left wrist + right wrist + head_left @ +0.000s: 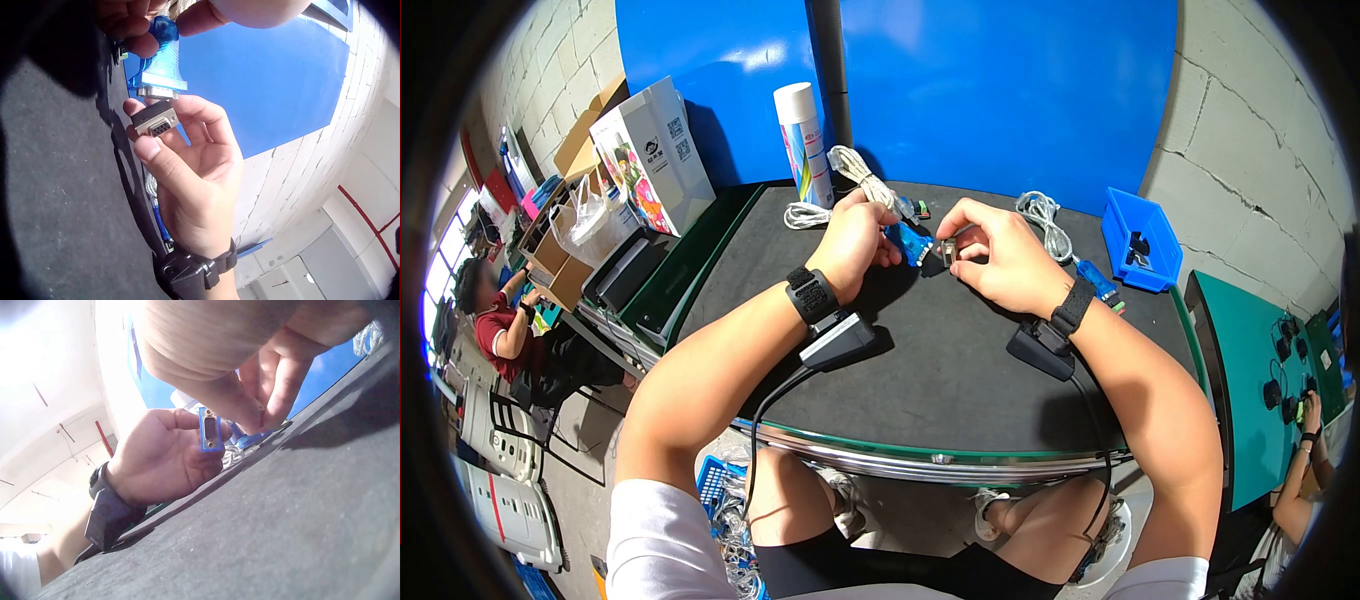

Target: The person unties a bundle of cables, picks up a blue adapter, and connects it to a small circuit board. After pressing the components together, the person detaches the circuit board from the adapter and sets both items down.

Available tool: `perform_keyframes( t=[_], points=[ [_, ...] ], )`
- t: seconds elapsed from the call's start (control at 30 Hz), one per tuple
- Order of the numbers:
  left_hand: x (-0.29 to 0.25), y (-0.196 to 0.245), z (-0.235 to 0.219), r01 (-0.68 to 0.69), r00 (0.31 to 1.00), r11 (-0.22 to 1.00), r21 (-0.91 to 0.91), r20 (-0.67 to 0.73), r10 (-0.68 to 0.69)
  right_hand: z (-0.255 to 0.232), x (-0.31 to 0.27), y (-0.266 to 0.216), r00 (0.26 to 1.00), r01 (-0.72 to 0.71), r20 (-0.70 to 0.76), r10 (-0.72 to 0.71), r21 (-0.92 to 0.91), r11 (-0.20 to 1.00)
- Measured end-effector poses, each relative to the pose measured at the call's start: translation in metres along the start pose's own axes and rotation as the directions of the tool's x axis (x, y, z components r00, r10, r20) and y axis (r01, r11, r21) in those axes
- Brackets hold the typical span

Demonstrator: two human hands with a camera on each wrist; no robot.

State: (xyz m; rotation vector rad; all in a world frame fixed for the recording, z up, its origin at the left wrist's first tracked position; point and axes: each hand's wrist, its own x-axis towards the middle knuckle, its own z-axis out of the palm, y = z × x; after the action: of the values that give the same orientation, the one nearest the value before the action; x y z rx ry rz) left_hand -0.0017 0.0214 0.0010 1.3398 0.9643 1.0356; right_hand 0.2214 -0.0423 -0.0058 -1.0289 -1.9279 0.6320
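Observation:
My left hand (853,243) grips a translucent blue serial plug (912,243) by its body, its metal pin end pointing right. In the left wrist view this plug (161,59) stands just above a small serial connector (157,120) with a holed metal face. My right hand (1008,262) pinches that connector (949,253) between thumb and fingers, a small gap from the plug. The plug's end face (211,430), with a screw hole at each end, shows in the right wrist view; there my right fingers hide the small connector.
Behind my left hand are a coiled pale cable (860,170) and a spray can (805,145). To the right lie another coiled cable (1050,225) with a blue plug (1097,280) and a blue bin (1142,245) holding small black parts. Blue panels (1010,90) rise behind the black tabletop (930,380).

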Motion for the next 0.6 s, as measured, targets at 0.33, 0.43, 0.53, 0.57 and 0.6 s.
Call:
perform_keyframes(
  t=[0.33,0.43,0.53,0.57,0.6],
  points=[
    [-0.0025,0.0021,0.0015,0.008,1.0,1.0,-0.017,-0.008,-0.008,0.0004,-0.0008,-0.0035,0.997,-0.071,0.029,0.069,0.063,0.996],
    [-0.0004,0.0003,0.0002,0.011,1.0,1.0,-0.01,-0.001,-0.011,0.0011,-0.0015,-0.0043,0.997,-0.07,0.02,0.068,0.087,0.994],
    [-0.0009,0.0007,0.0005,0.002,1.0,1.0,-0.014,0.005,-0.002,0.0,-0.0015,-0.005,0.995,-0.096,0.028,0.094,0.079,0.992],
    [-0.0014,0.0013,0.0008,-0.001,1.0,1.0,-0.016,0.01,0.002,-0.0001,-0.0014,-0.0046,0.995,-0.096,0.028,0.094,0.079,0.992],
    [-0.0017,0.0017,0.0011,-0.005,1.0,1.0,-0.019,0.014,0.005,-0.0002,-0.0014,-0.004,0.995,-0.097,0.03,0.095,0.072,0.993]
  ],
)
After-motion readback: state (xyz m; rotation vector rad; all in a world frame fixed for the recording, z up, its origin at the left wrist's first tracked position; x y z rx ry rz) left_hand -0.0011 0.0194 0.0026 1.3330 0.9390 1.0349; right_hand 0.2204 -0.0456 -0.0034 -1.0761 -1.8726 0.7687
